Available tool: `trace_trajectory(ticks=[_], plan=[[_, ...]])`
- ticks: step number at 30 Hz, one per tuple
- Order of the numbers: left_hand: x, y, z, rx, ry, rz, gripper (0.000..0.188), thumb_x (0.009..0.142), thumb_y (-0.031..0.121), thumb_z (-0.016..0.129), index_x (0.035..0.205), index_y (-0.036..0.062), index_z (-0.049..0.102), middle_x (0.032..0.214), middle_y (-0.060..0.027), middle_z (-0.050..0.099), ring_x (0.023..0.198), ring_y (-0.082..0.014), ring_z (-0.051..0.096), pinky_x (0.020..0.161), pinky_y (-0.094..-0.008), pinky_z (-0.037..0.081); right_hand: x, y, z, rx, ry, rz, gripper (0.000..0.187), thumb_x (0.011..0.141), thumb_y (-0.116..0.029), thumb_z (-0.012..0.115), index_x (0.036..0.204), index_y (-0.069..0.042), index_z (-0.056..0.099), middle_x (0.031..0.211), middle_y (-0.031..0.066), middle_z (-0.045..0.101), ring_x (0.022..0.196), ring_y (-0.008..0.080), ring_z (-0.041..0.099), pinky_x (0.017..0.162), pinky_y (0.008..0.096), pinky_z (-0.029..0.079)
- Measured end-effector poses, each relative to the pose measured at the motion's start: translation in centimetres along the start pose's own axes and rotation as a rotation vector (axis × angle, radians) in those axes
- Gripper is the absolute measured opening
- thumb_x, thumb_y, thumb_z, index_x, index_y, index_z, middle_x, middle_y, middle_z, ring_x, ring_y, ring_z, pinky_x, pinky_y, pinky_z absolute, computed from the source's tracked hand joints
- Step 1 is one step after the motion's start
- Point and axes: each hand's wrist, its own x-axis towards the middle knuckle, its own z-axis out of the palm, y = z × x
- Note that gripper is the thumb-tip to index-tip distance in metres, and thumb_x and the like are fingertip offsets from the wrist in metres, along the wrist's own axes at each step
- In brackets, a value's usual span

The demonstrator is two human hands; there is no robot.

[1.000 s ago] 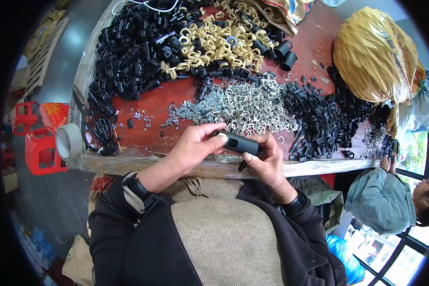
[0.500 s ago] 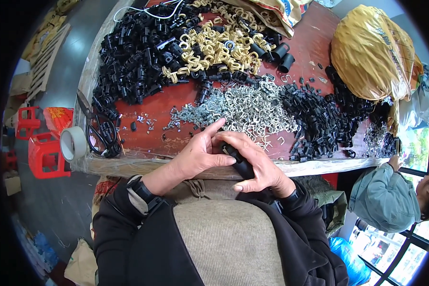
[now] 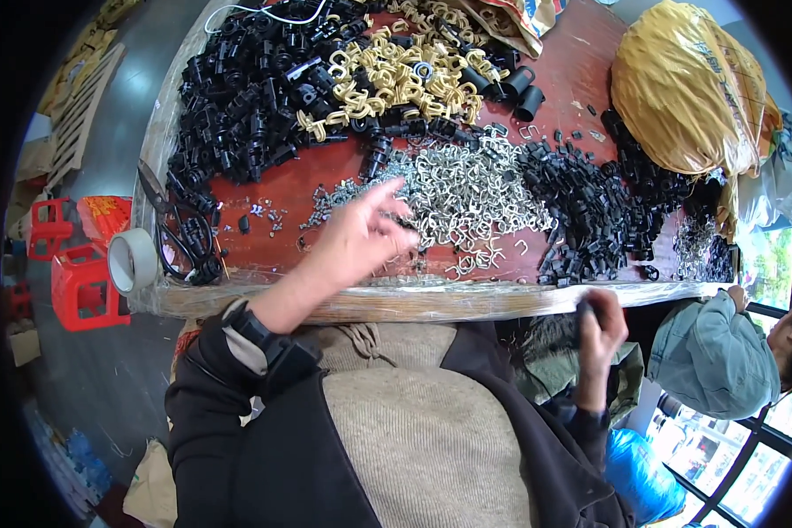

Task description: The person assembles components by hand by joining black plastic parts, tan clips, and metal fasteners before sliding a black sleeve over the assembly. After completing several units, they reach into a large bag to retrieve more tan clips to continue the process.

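Note:
My left hand is over the front of the table with its fingers apart, somewhat blurred and apparently holding nothing. It is nearest to a heap of small grey screws and a pile of silvery U-shaped metal clips. Off the table's front edge, to the right, my right hand is curled around a black plastic part. Motion and the fingers hide most of that part's shape. Below it an olive-green sack hangs open, with dark contents.
Black fittings, cream plastic clips and small black pieces are heaped across the red table. Scissors and a tape roll are at the left edge. A yellow sack stands far right, near another person.
My hands have come apart. The right one has carried the black part right and off the table edge; the left one has opened and shifted slightly.

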Motion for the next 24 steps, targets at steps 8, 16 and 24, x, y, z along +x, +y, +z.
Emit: trace_trajectory(ticks=[8, 16, 24], plan=[[5.3, 0.2, -3.6, 1.089, 0.373, 0.573, 0.04, 0.068, 0.012, 0.063, 0.104, 0.0028, 0.048, 0.104, -0.0133, 0.045, 0.077, -0.0291, 0.056, 0.067, -0.0356, 0.046, -12.3, 10.6, -10.5, -0.989, 0.059, 0.46, 0.019, 0.072, -0.013, 0.056, 0.087, -0.001, 0.055, 0.083, 0.0123, 0.055, 0.076, 0.0232, 0.054, 0.065, 0.0301, 0.043], [6.2, 0.2, -4.2, 1.106, 0.3, 0.435, 0.024, 0.067, 0.009, 0.062, 0.087, 0.0049, 0.048, 0.101, -0.0128, 0.045, 0.075, -0.0309, 0.054, 0.065, -0.0368, 0.046, -0.1, 2.0, -0.1, -0.41, 0.048, -0.119, 0.022, 0.067, 0.005, 0.056, 0.089, 0.001, 0.056, 0.087, 0.0107, 0.055, 0.08, 0.0201, 0.054, 0.071, 0.0284, 0.043], [1.1, 0.6, -6.8, 0.451, 0.344, 0.174, 0.02, 0.072, 0.009, 0.059, 0.088, 0.0039, 0.049, 0.079, -0.0054, 0.053, 0.061, -0.0141, 0.055, 0.055, -0.0251, 0.046, 5.6, -7.7, 15.3, -0.064, -0.594, -0.804, 0.019, 0.066, -0.005, 0.062, 0.084, -0.005, 0.058, 0.08, 0.0066, 0.055, 0.07, 0.0233, 0.053, 0.064, 0.0319, 0.041]])
